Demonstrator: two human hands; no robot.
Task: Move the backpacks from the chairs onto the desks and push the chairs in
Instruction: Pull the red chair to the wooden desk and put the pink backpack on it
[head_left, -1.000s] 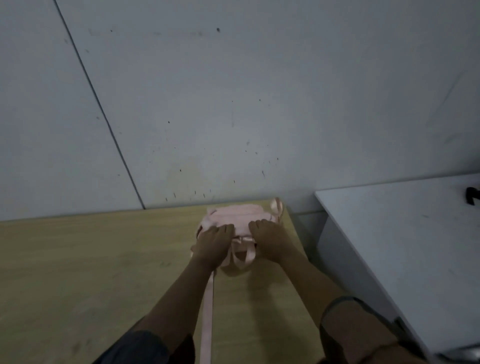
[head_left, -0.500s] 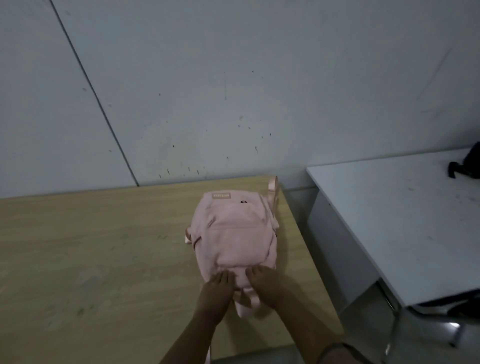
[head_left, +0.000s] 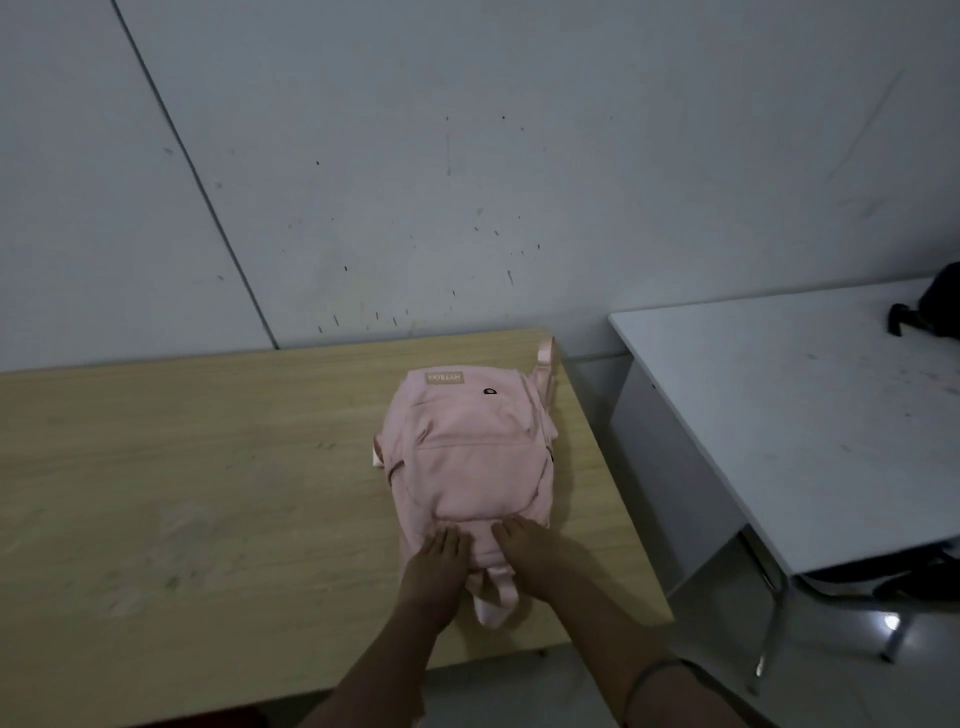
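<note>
A pink backpack lies flat on the right part of the wooden desk, its label end toward the wall and its handle loop toward me. My left hand and my right hand rest palm down, side by side, on the near end of the backpack, either side of the loop. Their fingers lie flat on the fabric and are not curled round it. One pink strap sticks out at the far right corner of the desk.
A white desk stands to the right across a narrow gap, with a black bag at its far right edge. Something dark sits under it by the metal legs. A grey wall runs right behind both desks.
The backpack has gone from bunched up under my gripping hands to lying stretched out flat. My view has pulled back and my hands now rest on its near end.
</note>
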